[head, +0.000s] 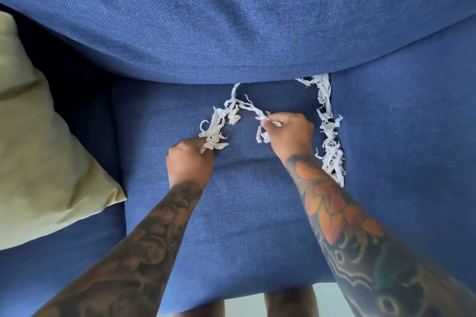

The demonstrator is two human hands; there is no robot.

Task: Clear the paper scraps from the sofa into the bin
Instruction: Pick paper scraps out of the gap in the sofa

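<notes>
Blue sofa seat cushion fills centre frame, back cushion bulges over its far edge across the top. Cream pillow sits at left, leaning into the dark corner, its lower corner touching the seat cushion's left seam. Paper scraps are white shredded strips in three lots: left cluster at mid-frame, a thin strand running from it to the right, and a long strip pile lying along the seam at the cushion's right edge, from the back cushion's underside down to beside the right forearm. Left hand has fingers curled, gripping the lower end of the left cluster. Right hand pinches the end of the thin strand between thumb and fingertips, a few loose bits hanging below it. Hands are apart, bare blue fabric between them. Top ends of the left cluster and the seam pile disappear under the back cushion overhang; how far they go in, cannot tell. Right forearm covers the lower end of the seam pile. Open seat fabric lies below both hands down to the front edge at bottom of frame; pale floor and the person's legs show past it. Bin not in view.
</notes>
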